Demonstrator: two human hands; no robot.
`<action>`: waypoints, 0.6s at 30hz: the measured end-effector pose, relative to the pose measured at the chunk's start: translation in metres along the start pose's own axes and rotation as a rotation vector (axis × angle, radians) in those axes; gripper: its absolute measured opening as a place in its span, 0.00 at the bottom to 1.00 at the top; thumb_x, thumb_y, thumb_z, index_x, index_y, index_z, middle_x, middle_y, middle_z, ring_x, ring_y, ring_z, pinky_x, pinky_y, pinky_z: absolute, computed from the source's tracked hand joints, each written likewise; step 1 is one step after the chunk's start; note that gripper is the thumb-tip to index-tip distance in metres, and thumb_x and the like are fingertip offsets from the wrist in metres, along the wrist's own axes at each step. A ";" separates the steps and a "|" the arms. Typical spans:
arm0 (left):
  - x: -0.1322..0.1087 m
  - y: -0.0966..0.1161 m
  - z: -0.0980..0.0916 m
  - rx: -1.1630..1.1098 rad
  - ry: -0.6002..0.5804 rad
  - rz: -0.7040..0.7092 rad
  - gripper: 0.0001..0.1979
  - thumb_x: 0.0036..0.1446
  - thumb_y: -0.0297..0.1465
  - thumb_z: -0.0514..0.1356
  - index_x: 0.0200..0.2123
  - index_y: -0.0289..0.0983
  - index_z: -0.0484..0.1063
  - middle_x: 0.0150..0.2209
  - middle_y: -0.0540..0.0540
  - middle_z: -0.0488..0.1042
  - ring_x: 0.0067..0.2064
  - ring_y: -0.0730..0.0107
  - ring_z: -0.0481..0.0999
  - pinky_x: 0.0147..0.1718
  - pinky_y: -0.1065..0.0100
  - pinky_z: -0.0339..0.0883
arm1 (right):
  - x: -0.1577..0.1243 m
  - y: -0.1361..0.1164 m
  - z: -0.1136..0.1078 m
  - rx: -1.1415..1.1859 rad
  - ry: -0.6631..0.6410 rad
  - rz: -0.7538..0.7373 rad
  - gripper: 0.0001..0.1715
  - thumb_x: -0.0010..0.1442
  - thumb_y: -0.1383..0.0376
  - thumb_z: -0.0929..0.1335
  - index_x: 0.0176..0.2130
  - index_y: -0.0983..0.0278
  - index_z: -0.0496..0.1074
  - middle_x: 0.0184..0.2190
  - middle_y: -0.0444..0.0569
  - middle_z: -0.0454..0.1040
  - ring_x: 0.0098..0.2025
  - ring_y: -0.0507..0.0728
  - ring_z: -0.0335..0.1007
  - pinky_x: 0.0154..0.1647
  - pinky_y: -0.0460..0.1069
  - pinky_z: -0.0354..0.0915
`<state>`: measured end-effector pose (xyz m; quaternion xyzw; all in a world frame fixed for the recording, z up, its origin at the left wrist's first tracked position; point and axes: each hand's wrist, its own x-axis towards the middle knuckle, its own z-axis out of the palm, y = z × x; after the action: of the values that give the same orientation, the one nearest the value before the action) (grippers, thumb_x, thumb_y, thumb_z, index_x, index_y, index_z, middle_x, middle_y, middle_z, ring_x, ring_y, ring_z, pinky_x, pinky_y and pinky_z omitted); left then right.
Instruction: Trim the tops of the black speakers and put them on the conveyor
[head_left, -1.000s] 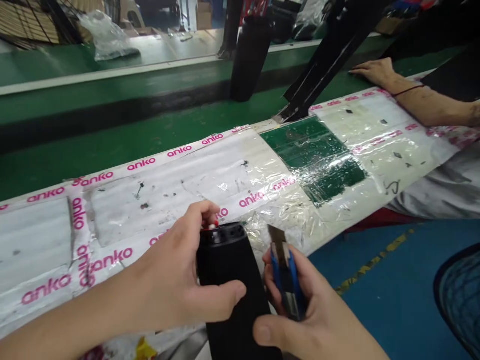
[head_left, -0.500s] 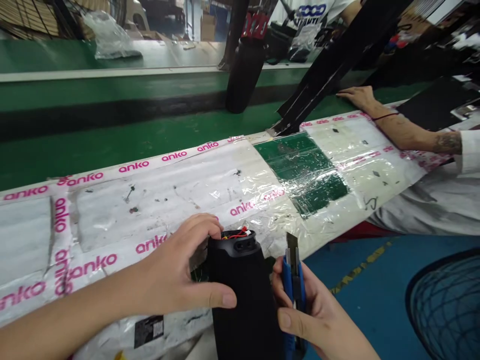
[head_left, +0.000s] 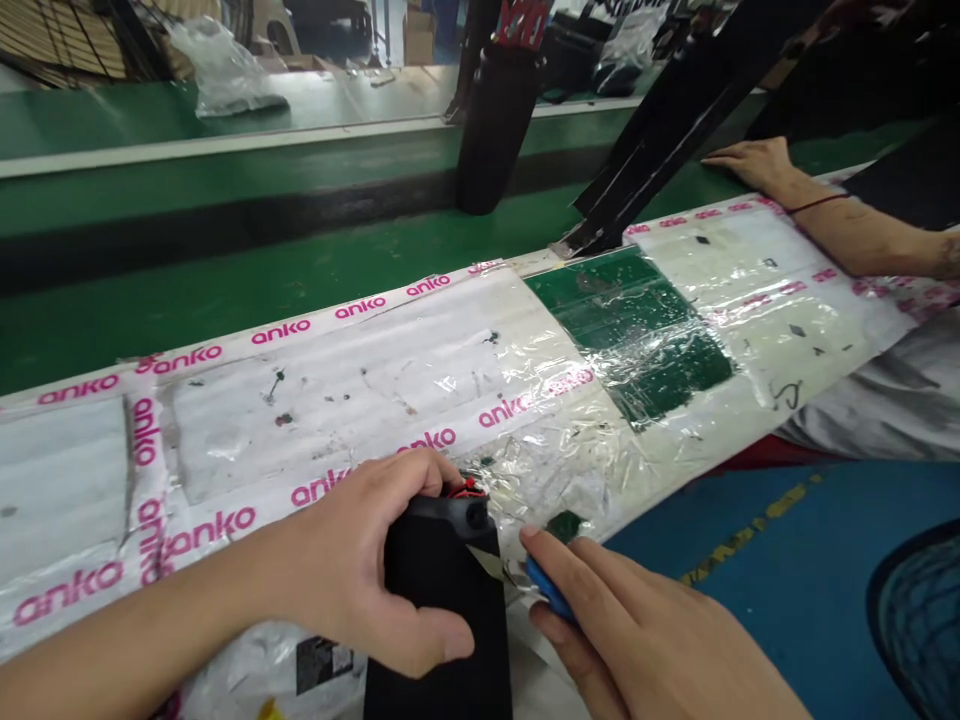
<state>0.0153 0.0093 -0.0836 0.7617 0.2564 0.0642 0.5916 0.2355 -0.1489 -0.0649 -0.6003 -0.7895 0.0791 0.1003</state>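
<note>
My left hand (head_left: 375,560) is wrapped round the top of a black fabric-covered speaker body (head_left: 442,625), thumb across its front. Red wires (head_left: 469,488) show at the speaker's open upper end, beside a dark plastic rim (head_left: 439,510). In my right hand (head_left: 615,630) is a blue utility knife (head_left: 551,588), mostly hidden by the fingers. Its bare blade (head_left: 491,562) points left and lies against or just over the fabric below the rim; I cannot tell whether it touches. The lower part of the speaker runs out of view.
A plastic-covered bench (head_left: 397,375) with pink-lettered tape stretches across. Behind it runs a green surface (head_left: 315,235) where another black cylinder (head_left: 499,130) stands by a slanted dark post (head_left: 667,120). A co-worker's arm (head_left: 847,220) rests at right. A netted round basket (head_left: 915,620) stands lower right.
My right hand has turned over, and the knife blade has swung from pointing up to pointing left at the speaker. The speaker has shifted slightly left and tilted; my left hand still grips it.
</note>
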 end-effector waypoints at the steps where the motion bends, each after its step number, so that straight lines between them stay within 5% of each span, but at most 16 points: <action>1: 0.001 -0.001 0.000 -0.013 0.011 0.016 0.28 0.43 0.44 0.73 0.40 0.42 0.61 0.45 0.46 0.71 0.40 0.61 0.70 0.35 0.65 0.68 | 0.004 0.002 -0.003 -0.085 -0.001 -0.040 0.20 0.77 0.64 0.53 0.60 0.65 0.63 0.34 0.50 0.79 0.27 0.59 0.77 0.17 0.50 0.67; 6: 0.002 -0.003 0.002 -0.014 0.008 0.032 0.28 0.44 0.44 0.73 0.39 0.42 0.60 0.45 0.47 0.70 0.40 0.62 0.69 0.37 0.64 0.69 | 0.013 0.007 -0.011 -0.138 -0.094 -0.081 0.19 0.77 0.63 0.53 0.60 0.65 0.63 0.31 0.45 0.75 0.25 0.57 0.74 0.17 0.51 0.67; 18: 0.005 -0.005 0.000 -0.033 0.002 0.022 0.29 0.41 0.44 0.74 0.38 0.42 0.61 0.46 0.45 0.72 0.43 0.57 0.72 0.41 0.60 0.69 | 0.014 0.010 -0.013 -0.158 -0.073 -0.132 0.19 0.77 0.64 0.54 0.59 0.66 0.65 0.30 0.45 0.74 0.24 0.56 0.74 0.17 0.51 0.64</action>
<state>0.0182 0.0128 -0.0895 0.7545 0.2475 0.0759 0.6031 0.2443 -0.1332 -0.0540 -0.5497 -0.8343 0.0317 0.0290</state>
